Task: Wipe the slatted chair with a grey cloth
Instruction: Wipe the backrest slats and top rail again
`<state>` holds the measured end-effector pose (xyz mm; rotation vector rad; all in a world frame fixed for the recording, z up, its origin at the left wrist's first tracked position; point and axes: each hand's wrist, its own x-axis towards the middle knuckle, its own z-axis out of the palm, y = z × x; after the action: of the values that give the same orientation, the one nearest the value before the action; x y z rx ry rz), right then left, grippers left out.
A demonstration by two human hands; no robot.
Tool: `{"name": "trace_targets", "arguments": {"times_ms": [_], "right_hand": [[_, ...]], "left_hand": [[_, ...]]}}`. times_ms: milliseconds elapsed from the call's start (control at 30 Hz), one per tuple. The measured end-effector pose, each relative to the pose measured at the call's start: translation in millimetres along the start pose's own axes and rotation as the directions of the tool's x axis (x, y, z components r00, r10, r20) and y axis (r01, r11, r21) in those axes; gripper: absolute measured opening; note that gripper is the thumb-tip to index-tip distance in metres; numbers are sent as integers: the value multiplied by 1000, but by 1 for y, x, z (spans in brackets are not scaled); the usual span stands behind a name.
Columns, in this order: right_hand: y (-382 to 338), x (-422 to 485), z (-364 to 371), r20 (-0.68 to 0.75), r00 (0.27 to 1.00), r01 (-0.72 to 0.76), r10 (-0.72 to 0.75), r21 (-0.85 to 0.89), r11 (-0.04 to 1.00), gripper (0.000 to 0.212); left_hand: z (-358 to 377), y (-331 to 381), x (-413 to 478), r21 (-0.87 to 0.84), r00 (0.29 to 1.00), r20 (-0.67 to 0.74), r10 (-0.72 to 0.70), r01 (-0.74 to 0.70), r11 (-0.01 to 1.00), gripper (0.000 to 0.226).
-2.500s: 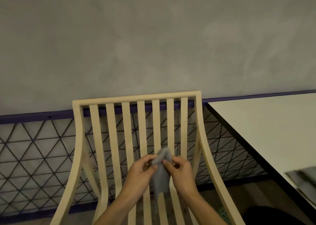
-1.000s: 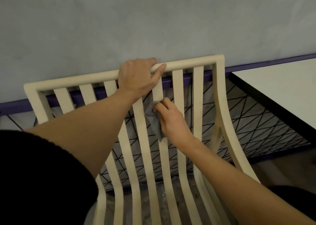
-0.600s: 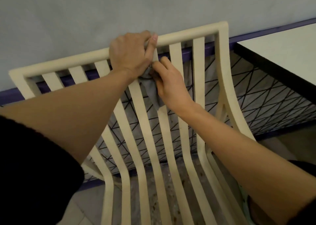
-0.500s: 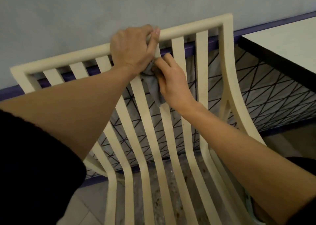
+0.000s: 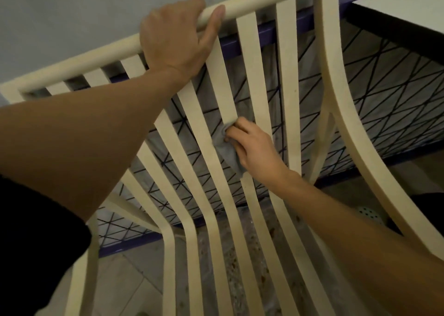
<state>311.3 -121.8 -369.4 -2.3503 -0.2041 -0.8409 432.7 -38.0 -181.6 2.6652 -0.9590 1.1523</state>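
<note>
One slat is under my cloth at this moment, and the big change is where along it I am: half a second ago my right hand (image 5: 255, 148) was bunched up just under the top rail, almost touching my left, and now it sits well down the slat, about midway along the backrest. I read that as a downward stroke in progress, so the upper stretch of this slat has probably had its pass while the lower part and the seat are not yet done.

My right hand is curled closed on the grey cloth (image 5: 225, 147), pinching it around the slat, with a tail of fabric hanging below my fingers. My left hand (image 5: 176, 36) is wrapped shut over the top rail of the slatted chair (image 5: 334, 104), thumb on the front face, steadying it.

The chair is pale cream, with long narrow slats that curve from back into seat, standing in front of a black wire lattice and a grey wall. A white worktop (image 5: 413, 3) edges in at the upper right. The other slats look untouched, so I judge the job is at an early stage.
</note>
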Motion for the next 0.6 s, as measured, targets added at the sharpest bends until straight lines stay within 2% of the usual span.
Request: {"name": "trace_targets", "arguments": {"times_ms": [100, 267, 433, 600], "right_hand": [[6, -15, 8, 67, 997, 31, -27, -60, 998, 16], [10, -29, 14, 75, 995, 74, -71, -46, 996, 26], [18, -55, 30, 87, 996, 4, -4, 1, 1000, 16], [28, -90, 48, 184, 981, -72, 62, 52, 996, 15]], "left_hand": [[0, 0, 0, 2, 1000, 14, -7, 7, 1000, 60], [0, 0, -2, 19, 1000, 24, 0, -1, 1000, 62], [-1, 2, -1, 15, 1000, 11, -28, 28, 1000, 62], [-5, 6, -4, 22, 998, 24, -58, 57, 998, 59]]}}
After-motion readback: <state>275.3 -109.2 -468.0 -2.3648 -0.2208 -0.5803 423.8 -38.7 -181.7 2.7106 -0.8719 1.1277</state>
